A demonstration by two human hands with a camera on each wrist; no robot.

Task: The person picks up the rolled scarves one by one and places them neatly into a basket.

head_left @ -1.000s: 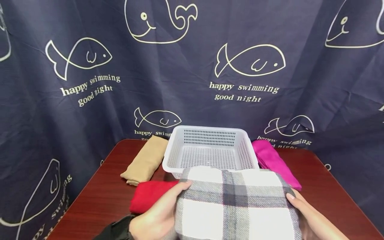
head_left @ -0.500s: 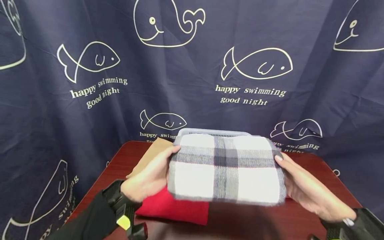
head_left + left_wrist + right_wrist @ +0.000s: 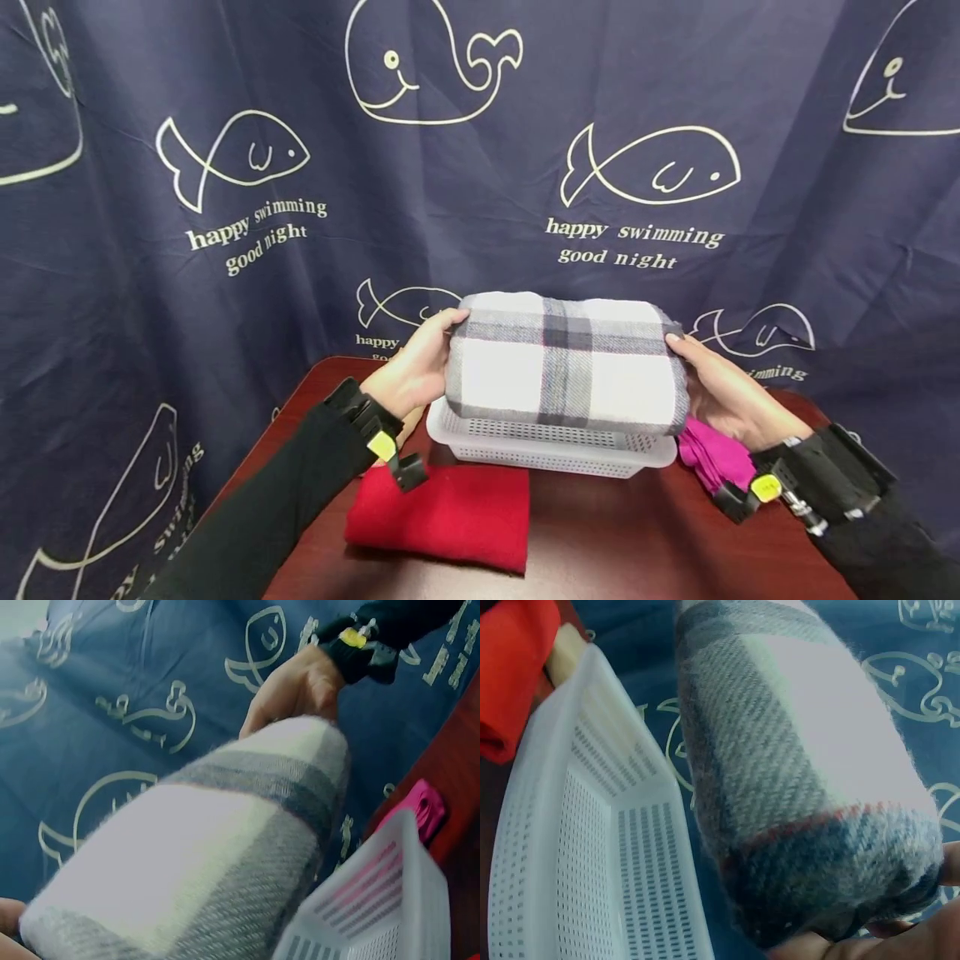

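Both ends of a folded plaid cloth (image 3: 570, 367) are gripped: the left hand (image 3: 411, 368) holds its left end, the right hand (image 3: 726, 390) its right, thumbs on the near face. The cloth is up in the air, apart from the white perforated basket (image 3: 555, 459) and hiding its far part in the head view. Red cloth (image 3: 442, 512) lies folded on the table (image 3: 592, 542), near and left of the basket; magenta cloth (image 3: 716, 454) lies to its right, beige cloth (image 3: 566, 654) to its left. Far behind hangs a navy curtain (image 3: 450, 200) with fish outlines.
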